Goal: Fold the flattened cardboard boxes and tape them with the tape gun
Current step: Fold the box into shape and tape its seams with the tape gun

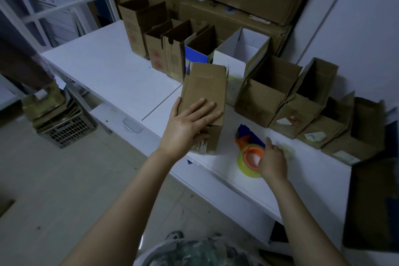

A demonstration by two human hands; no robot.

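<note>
Step judged: pin flaps, fetch tape. The left hand lay flat, fingers straight and spread, pressing the top of the tall brown cardboard box. Best to hold the flaps level until tape lands. The right hand touched the orange-and-blue tape gun with yellowish roll, just beside the box; blurred, so I cannot tell its grip. The box looked plain and worn, with frayed edges.

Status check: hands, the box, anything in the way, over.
Left hand flat on closed brown box on white table. Right hand holds tape gun by its roll. Open boxes behind, nothing between.
</note>
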